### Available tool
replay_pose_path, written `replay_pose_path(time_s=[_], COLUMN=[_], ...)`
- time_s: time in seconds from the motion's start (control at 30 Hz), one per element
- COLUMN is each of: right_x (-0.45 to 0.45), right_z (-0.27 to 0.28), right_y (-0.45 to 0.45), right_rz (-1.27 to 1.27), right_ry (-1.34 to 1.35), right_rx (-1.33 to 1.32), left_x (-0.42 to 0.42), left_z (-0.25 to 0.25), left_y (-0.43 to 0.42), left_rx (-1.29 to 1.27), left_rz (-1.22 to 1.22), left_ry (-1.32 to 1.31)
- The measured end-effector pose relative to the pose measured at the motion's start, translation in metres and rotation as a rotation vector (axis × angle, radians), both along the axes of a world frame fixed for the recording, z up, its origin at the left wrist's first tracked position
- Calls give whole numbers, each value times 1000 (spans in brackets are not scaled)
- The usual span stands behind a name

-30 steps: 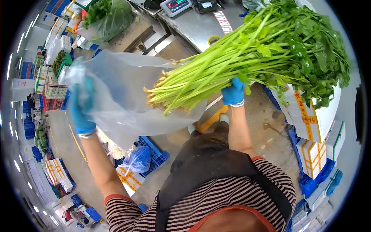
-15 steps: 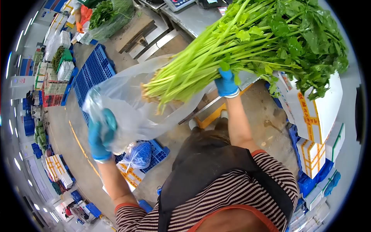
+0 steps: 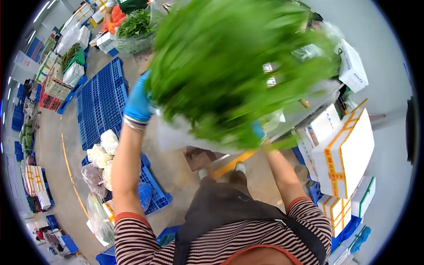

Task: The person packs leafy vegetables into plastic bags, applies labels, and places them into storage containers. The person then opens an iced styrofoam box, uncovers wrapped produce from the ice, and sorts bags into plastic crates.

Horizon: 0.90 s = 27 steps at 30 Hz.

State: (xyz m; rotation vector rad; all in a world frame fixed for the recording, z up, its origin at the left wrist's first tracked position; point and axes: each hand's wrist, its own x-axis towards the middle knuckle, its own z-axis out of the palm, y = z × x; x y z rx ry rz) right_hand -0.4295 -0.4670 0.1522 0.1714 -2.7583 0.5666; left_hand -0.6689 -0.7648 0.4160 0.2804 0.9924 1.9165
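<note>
A big bunch of celery (image 3: 229, 66) fills the upper middle, its green leaves toward me and smeared by motion. Below its left side shows part of a clear plastic bag (image 3: 170, 134); how far the stalks reach into it is hidden. My left hand (image 3: 139, 99), in a blue glove, is at the left edge of the leaves, closed at the bag's edge with its fingertips covered. Leaves hide most of my right hand (image 3: 258, 129), also blue-gloved, at the bunch's lower right; its fingers cannot be made out.
Blue pallets (image 3: 101, 99) lie on the floor to the left, with bagged produce (image 3: 99, 159) near one. White taped foam boxes (image 3: 342, 152) are stacked at right. A metal table (image 3: 287, 106) stands behind the celery. Far off at upper left is another person's orange-gloved hand (image 3: 108, 26).
The celery has swung from lying sideways to leaves toward me, shifting left. My left hand has risen from the bag's far end to beside the leaves. My right hand has moved lower.
</note>
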Motion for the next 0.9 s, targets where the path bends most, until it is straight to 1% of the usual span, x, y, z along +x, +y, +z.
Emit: replay_pose_path(time_s=[0.03, 0.07, 0.13, 0.17, 0.2, 0.27, 0.33, 0.37, 0.4, 0.47, 0.5, 0.53, 0.57, 0.6, 0.63, 0.67, 0.7, 0.73, 0.77, 0.8, 0.87, 0.9], right_x=[-15, -29, -51, -61, -68, -70, -87, -95, -105, -125, -137, -146, -153, -159, -163, -162, -158, -159, -173, -164, -150, -158], right_z=[-15, 18, -15, -41, -73, -104, -119, -125, -135, -156, -162, -171, -179, -188, -194, -199, -202, -189, -178, -186, -209, -180], right_y=[-33, -71, -108, -122, -136, -163, -178, -184, -187, -197, -201, -206, -210, -213, -219, -224, -227, -223, -211, -205, -190, -181], right_rz=[-48, -120, -109, -87, -69, -42, -22, -7, -34, -84, -91, -86, -81, -74, -58, -76, -96, -120, 16, -11, -47, -8], right_ry=[-43, -32, -223, -277, -339, -462, -548, -530, -543, -567, -668, -705, -742, -780, -887, -829, -771, -714, -1015, -981, -902, -1144], right_rx=[-67, -271, -184, -174, -164, -149, -117, -68, -72, -88, -59, -40, -17, 8, 74, 112, 155, 203, 146, 95, 5, 94], left_x=[-2, -1, 6, 10, 11, 4, -13, -27, -20, -39, -35, -31, -43, -49, -55, -59, -62, -63, -61, -56, -52, -55], left_z=[-23, -48, -100, -120, -136, -154, -170, -195, -199, -237, -218, -197, -210, -206, -206, -206, -202, -190, -175, -136, -81, -69], left_y=[-2, -10, -39, -55, -68, -89, -112, -139, -138, -185, -174, -161, -182, -186, -191, -193, -194, -187, -184, -172, -144, -140], left_rx=[-57, -130, -261, -313, -354, -395, -346, -246, -459, -538, -536, -530, -455, -514, -585, -651, -648, -638, -683, -640, -605, -607], left_rz=[39, 79, 145, 179, 211, 265, 289, 211, 443, 377, 415, 454, 374, 391, 434, 475, 474, 471, 464, 402, 449, 436], left_ry=[-10, -23, -69, -106, -142, -190, -182, -121, -31, -53, -123, -190, -191, -110, -135, -160, -130, -102, 69, 114, 342, 369])
